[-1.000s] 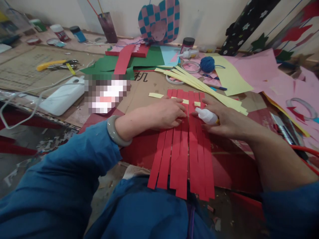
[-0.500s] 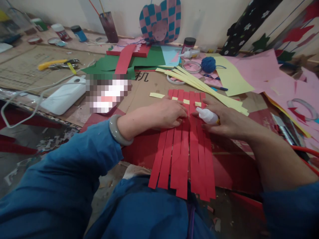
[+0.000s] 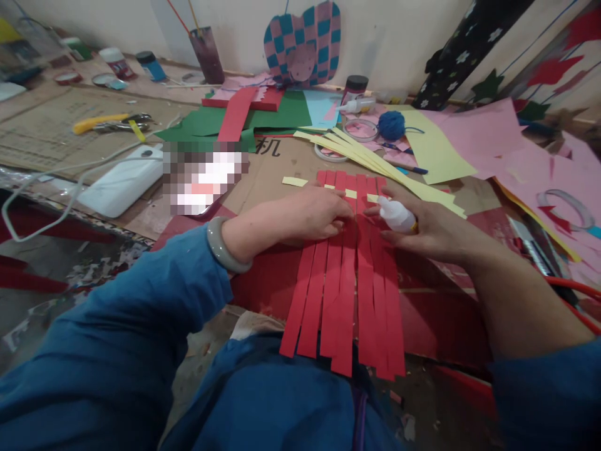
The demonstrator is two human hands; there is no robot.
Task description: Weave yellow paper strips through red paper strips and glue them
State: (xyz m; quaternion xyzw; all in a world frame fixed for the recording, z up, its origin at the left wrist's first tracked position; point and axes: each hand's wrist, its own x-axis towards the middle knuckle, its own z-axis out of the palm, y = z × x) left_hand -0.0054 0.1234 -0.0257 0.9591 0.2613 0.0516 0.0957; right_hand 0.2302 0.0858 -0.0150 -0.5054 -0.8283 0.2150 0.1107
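Observation:
Red paper strips (image 3: pixel 345 300) hang side by side over the near edge of the work surface. A narrow yellow paper strip (image 3: pixel 295 181) runs across their upper part, passing over some and under others. My left hand (image 3: pixel 314 213) lies on the red strips with its fingers loosely bent and pressing down, no object in it. In my right hand (image 3: pixel 422 228) is a small white glue bottle (image 3: pixel 397 216), its nozzle tilted up to the left. The fingertips of that hand touch the strips on the right. Parts of the weave are hidden beneath both hands.
Yellow strips (image 3: pixel 385 166) lie behind the hands. Around them are a blue yarn ball (image 3: pixel 391 126), tape rolls (image 3: pixel 360 129), pink paper (image 3: pixel 488 134) and green paper (image 3: pixel 282 113). To the left are a blurred-out phone (image 3: pixel 201 181), a white power bank (image 3: pixel 119 181) with cable, and pliers (image 3: pixel 110 122).
The glue bottle has shifted slightly right within my right hand, its nozzle moving away from the strips' middle. My left hand stays practically in place.

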